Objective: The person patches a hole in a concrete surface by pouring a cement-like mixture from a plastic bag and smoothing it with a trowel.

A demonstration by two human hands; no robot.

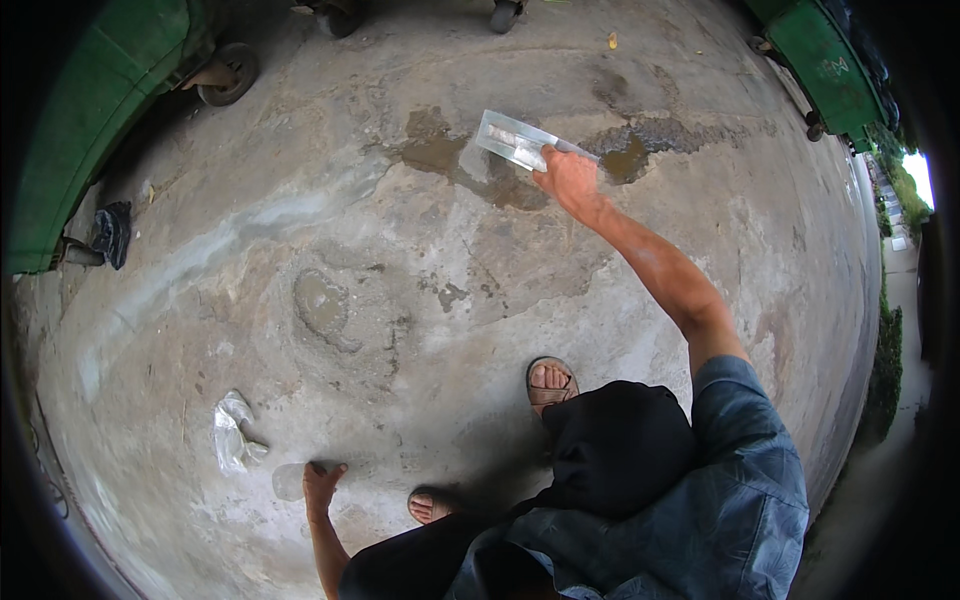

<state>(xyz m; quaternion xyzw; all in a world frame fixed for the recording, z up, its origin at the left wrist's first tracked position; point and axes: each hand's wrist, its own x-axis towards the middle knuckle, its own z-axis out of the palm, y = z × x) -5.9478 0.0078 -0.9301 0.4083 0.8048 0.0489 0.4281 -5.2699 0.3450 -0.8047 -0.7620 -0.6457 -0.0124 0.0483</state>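
My right hand (571,178) grips the handle of a rectangular steel plastering trowel (504,137), reaching far out ahead of me. The trowel blade is over a wet, broken patch of concrete (435,150), with a puddle (626,159) just to its right. I cannot tell whether the blade touches the ground. Low at the left, my left hand (320,487) is curled at a pale, translucent rounded object (288,482), whose exact kind is unclear. A crumpled clear plastic bag (234,433) lies on the concrete beside that hand.
Green wheeled waste bins stand at left (112,97) and far right (832,75). A caster wheel (229,75) sticks out under the left one, near a black plastic bag (112,232). A shallow wet hollow (321,300) dents the concrete floor (480,345). My sandalled foot (551,381) rests nearby.
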